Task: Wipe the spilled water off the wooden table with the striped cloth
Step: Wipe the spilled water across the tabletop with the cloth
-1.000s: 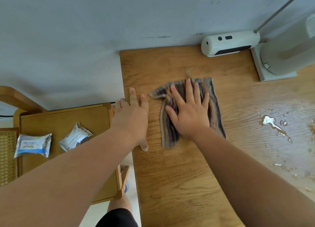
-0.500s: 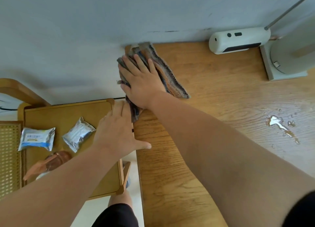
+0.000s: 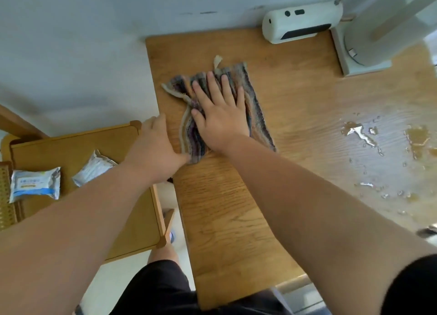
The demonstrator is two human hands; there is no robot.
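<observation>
The striped cloth (image 3: 256,111) lies crumpled on the left part of the wooden table (image 3: 224,208). My right hand (image 3: 220,116) presses flat on top of it, fingers spread and pointing toward the wall. My left hand (image 3: 153,149) rests open at the table's left edge, its thumb touching the cloth's near corner. Spilled water (image 3: 357,132) glistens on the right side of the table, well apart from the cloth, with a larger amber puddle (image 3: 416,137) and scattered drops further right.
A white device (image 3: 300,24) and a white appliance base (image 3: 364,54) stand at the table's far edge by the wall. To the left, a lower wooden side table (image 3: 59,153) holds two wipe packets (image 3: 35,184). My legs are below the table's near end.
My right hand has slid the cloth from the table's far-left corner back toward me and to the right. My left hand has moved forward along the table's left edge to the cloth.
</observation>
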